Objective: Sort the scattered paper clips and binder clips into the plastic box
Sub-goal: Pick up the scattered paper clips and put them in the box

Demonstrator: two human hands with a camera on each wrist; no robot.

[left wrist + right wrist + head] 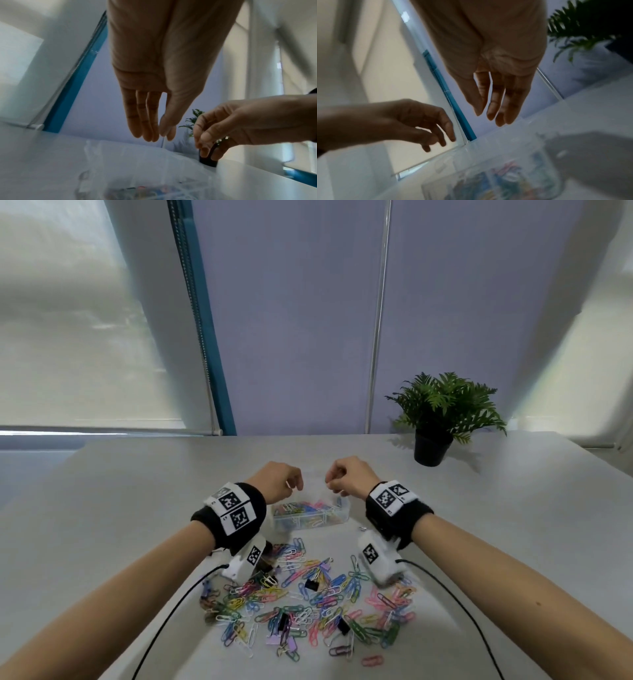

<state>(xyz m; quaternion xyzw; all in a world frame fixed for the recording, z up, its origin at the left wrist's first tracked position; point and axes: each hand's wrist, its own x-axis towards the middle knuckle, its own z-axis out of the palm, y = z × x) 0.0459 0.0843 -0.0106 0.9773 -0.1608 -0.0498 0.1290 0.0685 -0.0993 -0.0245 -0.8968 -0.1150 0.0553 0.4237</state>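
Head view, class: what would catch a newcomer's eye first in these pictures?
Most striking is the bright heap of coloured paper clips scattered on the grey table, nearest the person. Just beyond it, the left hand and right hand hover over the clear plastic box, the left pinching a white paper clip. A potted plant stands at the far right.

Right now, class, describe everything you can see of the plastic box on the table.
The plastic box is a small, clear rectangular container, open at the top, and inner dividers seem to split it into compartments. It sits flat on the grey table, just beyond the loose pile of clips. Coloured paper clips already lie inside. The left hand and right hand are raised above it; neither appears to touch it.
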